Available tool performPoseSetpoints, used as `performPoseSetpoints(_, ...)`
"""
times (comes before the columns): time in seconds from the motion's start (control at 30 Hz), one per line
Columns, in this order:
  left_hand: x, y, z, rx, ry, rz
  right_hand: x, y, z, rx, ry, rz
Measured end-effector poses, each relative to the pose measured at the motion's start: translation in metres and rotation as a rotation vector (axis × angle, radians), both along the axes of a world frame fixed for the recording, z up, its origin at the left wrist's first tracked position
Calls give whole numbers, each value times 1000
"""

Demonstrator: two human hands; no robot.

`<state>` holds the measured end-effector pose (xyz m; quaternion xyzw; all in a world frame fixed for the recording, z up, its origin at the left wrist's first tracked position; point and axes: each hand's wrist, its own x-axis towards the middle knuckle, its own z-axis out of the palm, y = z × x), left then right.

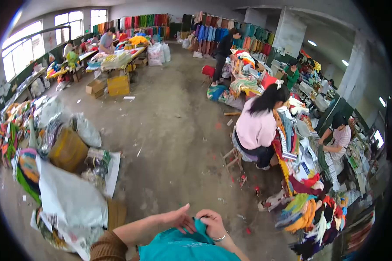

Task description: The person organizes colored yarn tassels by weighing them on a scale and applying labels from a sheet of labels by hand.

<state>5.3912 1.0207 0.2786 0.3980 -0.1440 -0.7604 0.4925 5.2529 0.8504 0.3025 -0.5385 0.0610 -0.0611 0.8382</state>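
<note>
At the bottom centre of the head view, a teal cloth [174,248] with small white lettering spreads below my hands, close to my body. My right hand [213,225], with a bracelet at the wrist, pinches a gathered edge of this cloth between thumb and fingers. Just left of it, my left hand [180,219] has its fingers stretched out and the thumb raised, right beside the gathered fold. A brown knitted sleeve [109,247] is pushed up my left forearm.
A person in pink [258,124] sits at a long table of textiles on the right. Colourful fringed scarves [302,213] pile at its near end. On the left lie a white sack [72,195] and a cardboard box [68,149]. Scraps dot the concrete floor [174,126].
</note>
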Motion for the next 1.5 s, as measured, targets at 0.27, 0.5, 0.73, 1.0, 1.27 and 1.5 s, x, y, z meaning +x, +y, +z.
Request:
performPoseSetpoints(0.27,220,-10,-12,110,234,605,298,12,34,-852,-402,734)
performPoseSetpoints(0.5,458,-31,-25,82,327,562,559,1,25,-375,-256,846)
performPoseSetpoints(0.73,700,-94,35,-35,199,305,759,-78,88,-50,19,542)
performPoseSetpoints(1.0,973,-186,78,-172,-398,135,926,-271,43,391,-274,-559)
performPoseSetpoints(1.27,1208,-242,183,-782,-1210,334,1275,-359,24,773,-108,-361)
performPoseSetpoints(1.5,1411,-257,162,-504,-909,398,1572,-324,-54,480,220,124)
